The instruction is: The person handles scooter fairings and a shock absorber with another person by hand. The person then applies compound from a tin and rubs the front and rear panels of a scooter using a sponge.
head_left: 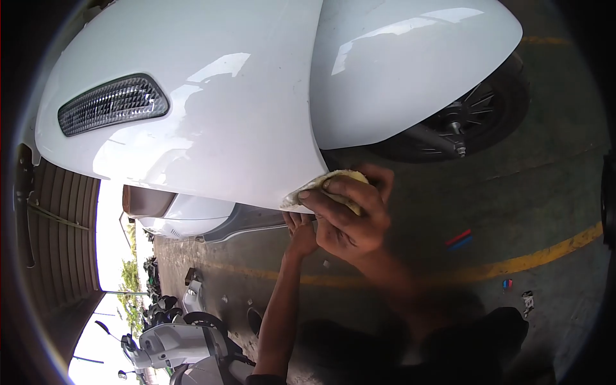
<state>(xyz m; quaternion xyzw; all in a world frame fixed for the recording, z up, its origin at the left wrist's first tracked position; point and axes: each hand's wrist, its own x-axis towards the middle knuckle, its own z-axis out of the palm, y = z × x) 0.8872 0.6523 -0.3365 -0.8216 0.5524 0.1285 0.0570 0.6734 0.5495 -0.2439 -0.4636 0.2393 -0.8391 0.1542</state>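
A glossy white scooter front panel (256,128) fills the upper left, beside a white front fender (410,70). My right hand (356,208) grips a yellowish, stained cloth (346,179) and presses it against the panel's lower edge, close to the gap by the fender. Below that edge is my left hand (300,231), its fingers reaching up behind the panel; their tips are hidden, so what they touch cannot be made out. A ribbed clear lamp (114,104) sits in the panel at the left.
The scooter's black front wheel (478,112) is at the right. A yellow line (532,260) crosses the dark floor, with red and blue scraps (459,240) near it. Another scooter (173,343) stands at the lower left.
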